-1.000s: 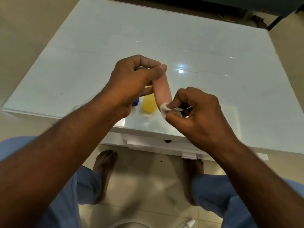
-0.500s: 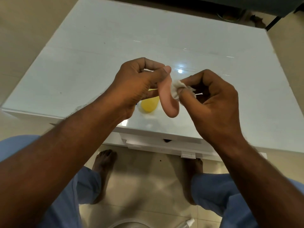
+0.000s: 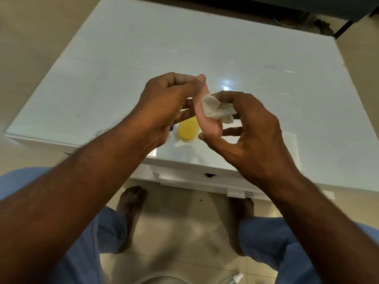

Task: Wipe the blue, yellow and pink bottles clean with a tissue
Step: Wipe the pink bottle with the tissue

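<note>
Your left hand [image 3: 164, 103] was closed around the upper end of the pink bottle [image 3: 207, 121], thumb pressed along its top and fingers curled behind it, holding it tilted above the near edge of the white table [image 3: 102, 83]. Your right hand [image 3: 252, 128] pinched a crumpled white tissue [image 3: 215, 109] between its fingertips and pressed it against the bottle's side, about midway down; the thumb sat just under the bottle's lower end, and the other fingers were loosely spread rather than wrapped around it. The yellow bottle [image 3: 188, 131] stood on the table directly below your hands, and only a sliver of the blue bottle [image 3: 171, 128] showed beside it, mostly hidden behind your left hand.
</note>
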Demonstrator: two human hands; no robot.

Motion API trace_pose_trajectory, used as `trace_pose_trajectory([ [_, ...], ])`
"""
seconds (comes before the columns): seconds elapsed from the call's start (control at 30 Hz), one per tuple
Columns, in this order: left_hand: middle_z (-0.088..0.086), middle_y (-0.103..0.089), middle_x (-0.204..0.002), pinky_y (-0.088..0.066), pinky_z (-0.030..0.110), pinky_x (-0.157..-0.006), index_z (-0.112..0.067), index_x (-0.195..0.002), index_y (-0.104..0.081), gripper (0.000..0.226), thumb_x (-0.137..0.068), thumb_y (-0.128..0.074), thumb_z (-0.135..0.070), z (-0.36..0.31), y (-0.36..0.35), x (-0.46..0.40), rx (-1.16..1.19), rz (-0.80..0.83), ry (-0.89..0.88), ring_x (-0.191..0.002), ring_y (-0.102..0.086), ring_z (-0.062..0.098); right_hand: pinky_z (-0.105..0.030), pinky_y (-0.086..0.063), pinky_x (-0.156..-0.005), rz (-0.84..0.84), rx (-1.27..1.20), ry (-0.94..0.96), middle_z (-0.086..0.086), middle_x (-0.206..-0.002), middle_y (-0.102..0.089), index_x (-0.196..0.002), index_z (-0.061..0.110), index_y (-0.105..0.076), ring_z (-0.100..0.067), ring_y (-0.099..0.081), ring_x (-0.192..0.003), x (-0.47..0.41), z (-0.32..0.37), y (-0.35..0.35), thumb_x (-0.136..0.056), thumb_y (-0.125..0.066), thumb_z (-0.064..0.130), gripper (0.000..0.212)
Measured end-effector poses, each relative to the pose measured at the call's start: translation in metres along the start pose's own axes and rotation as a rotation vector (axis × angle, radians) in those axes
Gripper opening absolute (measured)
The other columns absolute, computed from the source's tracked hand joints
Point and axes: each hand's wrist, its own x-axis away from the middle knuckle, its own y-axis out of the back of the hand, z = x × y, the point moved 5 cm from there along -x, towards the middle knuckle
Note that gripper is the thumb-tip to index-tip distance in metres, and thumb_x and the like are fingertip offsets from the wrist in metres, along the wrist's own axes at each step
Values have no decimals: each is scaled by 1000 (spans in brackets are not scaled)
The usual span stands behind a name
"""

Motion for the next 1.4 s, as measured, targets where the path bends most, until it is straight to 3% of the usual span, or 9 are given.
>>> trace_pose_trajectory([
  [0.17, 10, -76, -117, -63, 34, -85, -11, -119, -73, 21, -102, -59, -13, -10, 1, -5, -19, 93, -29, -102, -77, 24, -24, -66, -86, -93, -274, -226, 9, -125, -72, -133, 23, -67, -11, -75, -108, -2, -11, 9, -90, -89, 31, 49],
  [0.23, 9, -74, -121, -62, 30, -86, -14, -121, -72, 24, -101, -61, -8, -13, -1, -5, -44, 147, -52, -105, -76, 22, -38, -69, -88, -116, -404, -305, 3, -122, -75, -132, 17, -68, -19, -79, -103, -4, -17, 9, -94, -85, 23, 42],
  [0.33, 5, -73, -124, -61, 27, -86, -20, -120, -72, 23, -97, -67, -14, -12, -4, -4, -54, 177, -56, -107, -75, 19, -43, -70, -81, -174, -589, -396, -10, -115, -73, -122, 8, -71, -29, -81, -93, -4, -20, 10, -94, -72, 16, 29],
  [0.57, 8, -77, -109, -61, 25, -81, -11, -114, -70, 17, -98, -66, -12, -8, -7, -2, 8, 184, -67, -98, -78, 19, -52, -68, -90, -219, -457, -306, 4, -101, -80, -105, 29, -77, -23, -79, -96, -4, -16, 14, -94, -77, 25, 12],
  [0.7, 6, -81, -99, -62, 27, -80, -10, -111, -72, 22, -92, -75, -20, -6, -14, 5, -153, 234, -86, -93, -79, 18, -45, -68, -87, -380, -402, -182, 3, -103, -79, -109, 16, -75, -20, -79, -94, -6, -11, 28, -101, -78, 19, 9],
  [0.83, 13, -79, -106, -62, 30, -80, -6, -117, -69, 26, -96, -70, -21, 4, -22, 10, -102, 266, -22, -95, -78, 21, -25, -63, -81, -294, -225, -86, 3, -108, -79, -115, 14, -77, -13, -76, -99, -7, -6, 23, -101, -78, 16, 14],
  [1.03, 7, -79, -108, -61, 29, -82, -4, -121, -70, 33, -104, -56, -29, 7, -25, 13, -84, 343, 35, -97, -77, 16, -20, -61, -77, -237, -269, -102, 10, -100, -77, -109, 18, -76, -9, -76, -93, -8, -6, 20, -102, -76, 19, 7],
  [1.2, 7, -78, -108, -61, 24, -74, -6, -122, -67, 31, -100, -62, -27, 7, -28, 16, -180, 367, -18, -94, -78, 13, -23, -58, -70, -297, -259, -133, 7, -90, -75, -96, 17, -74, -10, -71, -82, -9, -7, 27, -99, -79, 30, 14],
  [1.4, 11, -77, -108, -60, 24, -77, 2, -121, -67, 39, -103, -56, -31, 8, -31, 17, -95, 361, 21, -93, -78, 15, -25, -64, -86, -236, -263, -92, -3, -114, -79, -123, 10, -76, -15, -76, -103, -13, -10, 25, -101, -77, 21, 24],
])
